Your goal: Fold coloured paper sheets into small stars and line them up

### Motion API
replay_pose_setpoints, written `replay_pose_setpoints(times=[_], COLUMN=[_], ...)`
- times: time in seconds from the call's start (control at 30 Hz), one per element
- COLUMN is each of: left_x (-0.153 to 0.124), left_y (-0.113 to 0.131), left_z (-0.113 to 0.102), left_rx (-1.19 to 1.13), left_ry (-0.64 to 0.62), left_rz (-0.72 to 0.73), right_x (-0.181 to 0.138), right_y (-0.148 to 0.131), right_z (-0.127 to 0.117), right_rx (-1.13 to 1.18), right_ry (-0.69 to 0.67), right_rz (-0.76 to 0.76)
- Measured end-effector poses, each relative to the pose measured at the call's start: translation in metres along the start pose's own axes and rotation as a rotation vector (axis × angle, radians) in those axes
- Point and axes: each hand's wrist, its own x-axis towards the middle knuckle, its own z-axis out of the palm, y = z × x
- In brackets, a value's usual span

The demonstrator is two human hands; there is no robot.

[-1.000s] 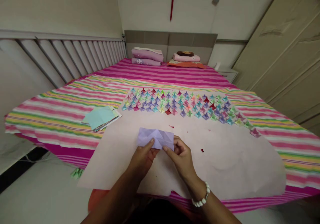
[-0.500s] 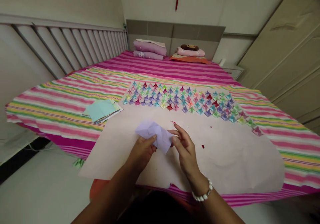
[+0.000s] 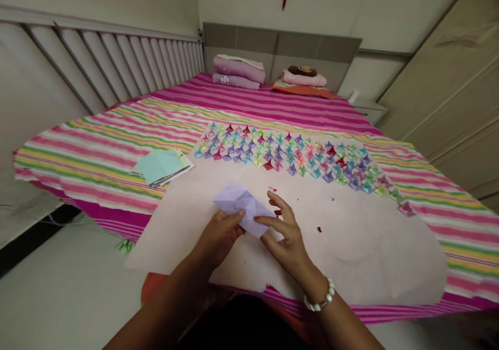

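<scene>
A creased piece of lavender origami paper (image 3: 236,196) is held above the large pale sheet (image 3: 187,204). My left hand (image 3: 220,235) grips its near left edge, thumb on top and fingers underneath. My right hand (image 3: 284,230) is at the right corner: its index finger lies on the paper's face and the thumb is at the lower edge, with the other fingers raised and spread. Rows of small folded paper pieces (image 3: 268,164) in many colours cover the far part of the sheet.
A stack of coloured papers (image 3: 158,167) lies left of the sheet on the striped bedspread (image 3: 78,152). Tiny dark red scraps (image 3: 319,230) dot the sheet. Folded bedding (image 3: 237,70) rests by the headboard (image 3: 257,43). Something green (image 3: 125,246) is on the floor at left.
My right index finger has moved from beside the paper's right corner onto its face. The lavender paper has flattened and opened out somewhat. The view has shifted slightly.
</scene>
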Motion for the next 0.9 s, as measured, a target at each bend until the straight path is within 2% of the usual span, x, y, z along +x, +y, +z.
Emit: replay_pose_setpoints(times=[0.13,0.23,0.3,0.47,0.6,0.77,0.9], left_x=[-0.003,-0.004,-0.004,-0.003,-0.002,-0.001,-0.003], left_y=[-0.001,-0.004,-0.007,-0.012,-0.011,-0.009,-0.005], left_z=[-0.002,-0.003,-0.003,-0.005,-0.007,-0.008,-0.007], left_rx=[-0.003,0.051,0.089,0.118,0.207,0.349,0.521], left_ry=[-0.069,-0.185,-0.214,-0.054,-0.067,0.003,0.030], left_rz=[-0.019,0.020,0.048,0.057,0.056,0.110,0.137], right_x=[0.003,0.005,0.007,0.007,0.007,0.007,0.008], right_y=[-0.001,-0.001,-0.001,0.000,0.002,0.005,0.004], right_z=[0.002,0.006,0.008,0.012,0.013,0.013,0.013], right_rx=[0.142,0.237,0.304,0.442,0.613,0.775,0.827], right_ry=[0.024,0.052,0.066,0.101,0.176,0.045,0.041], right_rz=[0.116,0.210,0.271,0.369,0.540,0.681,0.718])
